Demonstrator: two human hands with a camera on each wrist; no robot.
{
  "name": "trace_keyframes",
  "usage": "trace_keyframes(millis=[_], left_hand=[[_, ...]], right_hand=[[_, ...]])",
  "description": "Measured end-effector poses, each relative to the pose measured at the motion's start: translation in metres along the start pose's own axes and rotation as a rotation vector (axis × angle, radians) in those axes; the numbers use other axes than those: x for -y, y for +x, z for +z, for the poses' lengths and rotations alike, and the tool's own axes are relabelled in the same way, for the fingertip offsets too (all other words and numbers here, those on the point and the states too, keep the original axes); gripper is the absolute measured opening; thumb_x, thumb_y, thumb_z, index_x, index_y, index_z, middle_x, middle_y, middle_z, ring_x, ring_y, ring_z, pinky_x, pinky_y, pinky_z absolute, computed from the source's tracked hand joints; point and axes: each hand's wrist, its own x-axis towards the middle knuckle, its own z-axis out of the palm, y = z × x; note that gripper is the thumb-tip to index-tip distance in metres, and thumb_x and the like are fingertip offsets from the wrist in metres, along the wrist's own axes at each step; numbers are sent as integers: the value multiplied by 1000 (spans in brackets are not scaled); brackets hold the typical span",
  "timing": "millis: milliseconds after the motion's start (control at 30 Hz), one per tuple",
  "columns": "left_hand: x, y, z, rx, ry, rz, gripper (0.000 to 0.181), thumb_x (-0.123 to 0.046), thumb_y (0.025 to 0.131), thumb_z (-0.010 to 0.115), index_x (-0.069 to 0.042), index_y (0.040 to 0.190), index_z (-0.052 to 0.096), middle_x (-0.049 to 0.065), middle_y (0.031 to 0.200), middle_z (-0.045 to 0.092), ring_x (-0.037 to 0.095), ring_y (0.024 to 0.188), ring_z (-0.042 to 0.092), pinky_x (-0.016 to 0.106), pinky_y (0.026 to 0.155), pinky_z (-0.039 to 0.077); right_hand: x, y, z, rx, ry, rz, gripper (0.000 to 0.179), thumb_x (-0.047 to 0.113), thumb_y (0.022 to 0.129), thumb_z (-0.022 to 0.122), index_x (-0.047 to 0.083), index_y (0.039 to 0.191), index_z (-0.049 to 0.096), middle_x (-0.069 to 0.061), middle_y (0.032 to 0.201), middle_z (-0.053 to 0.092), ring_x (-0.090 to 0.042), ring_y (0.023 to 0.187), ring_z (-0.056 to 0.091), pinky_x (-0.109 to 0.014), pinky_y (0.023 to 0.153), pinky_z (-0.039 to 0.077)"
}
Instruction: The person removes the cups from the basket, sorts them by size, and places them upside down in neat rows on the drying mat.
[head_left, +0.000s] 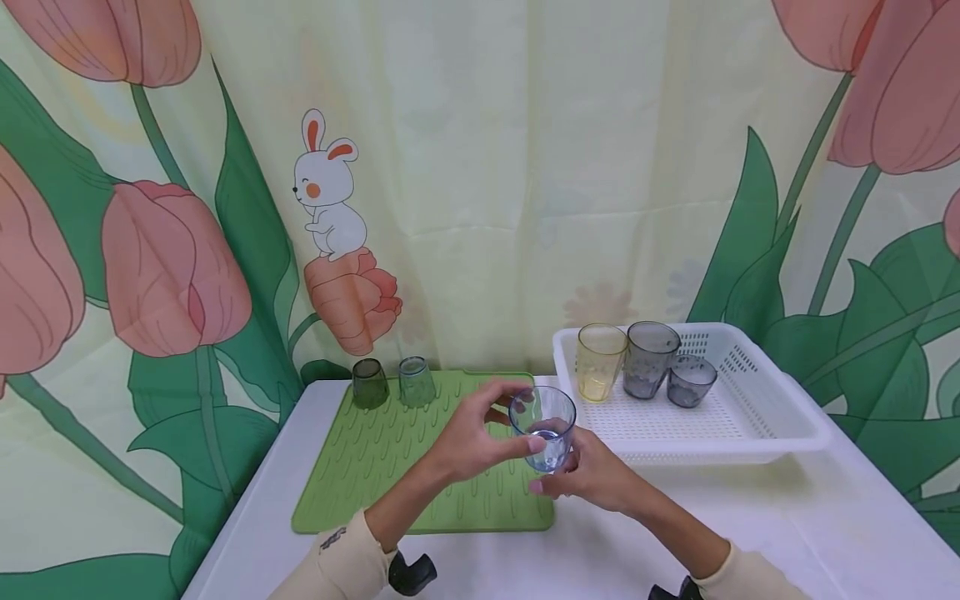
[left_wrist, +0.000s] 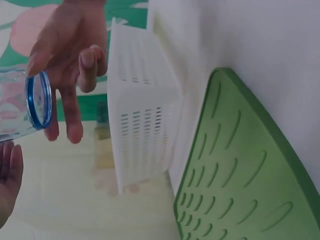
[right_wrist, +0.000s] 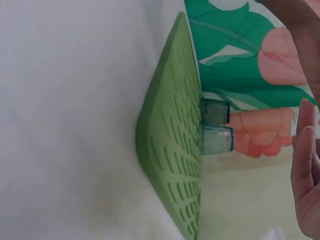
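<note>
In the head view a clear drinking glass with a blue tint (head_left: 551, 417) is held up between both hands, above the right edge of the green ribbed mat (head_left: 405, 492). My left hand (head_left: 480, 429) grips it from the left, thumb on the near side and fingers round the upper part. From the right, my right hand (head_left: 596, 475) holds the lower part, its thumb below the glass. The left wrist view shows the glass's blue edge (left_wrist: 40, 100) beside the right hand's fingers (left_wrist: 72, 117). Left fingers (right_wrist: 305, 150) show at the edge of the right wrist view.
A white perforated basket (head_left: 750, 450) stands on the right, holding a yellow glass (head_left: 600, 367), a tall grey glass (head_left: 651, 358) and a short grey glass (head_left: 690, 382). At the mat's back left sit a dark glass (head_left: 370, 385) and a greenish glass (head_left: 416, 383). A printed curtain (head_left: 480, 183) hangs behind.
</note>
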Motion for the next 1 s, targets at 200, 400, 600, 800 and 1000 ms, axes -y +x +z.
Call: trace_keyframes(millis=[200,400,600,800,1000], left_hand=[[5,-5,-3,1,-39,0,63,-30,85,80,-11,140,54,8,129,62,22,109,60,29,91,54],[11,-12,-8,20,-101,11,67,-36,87,78,-11,143,51,9,132,61,21,112,60,30,93,54],[20,-19,-10,33,-100,5,72,-41,87,76,-14,148,47,7,136,58,27,118,58,33,95,54],[24,-23,-10,41,-38,-52,78,-45,86,76,-19,151,43,1,138,56,22,120,57,35,98,51],[28,-26,-8,35,-19,-102,76,-42,86,77,-20,150,43,2,136,56,19,120,56,41,99,50]], right_hand=[[-5,-1,-2,-33,29,5,62,13,87,77,-1,139,47,-7,91,70,-13,67,67,-29,60,55],[-10,-4,-7,-39,109,-37,60,3,89,71,-5,140,42,4,89,70,-11,66,68,-26,59,54],[-12,-5,-9,-69,163,-87,59,2,89,71,-9,138,40,-5,98,67,-12,67,69,-27,59,56],[-13,-5,-12,-103,150,-59,59,2,88,72,-5,140,44,-9,110,62,-13,67,69,-28,59,56],[-14,-4,-13,-107,144,-26,58,6,88,73,0,140,46,-19,128,55,-14,68,68,-28,61,56]])
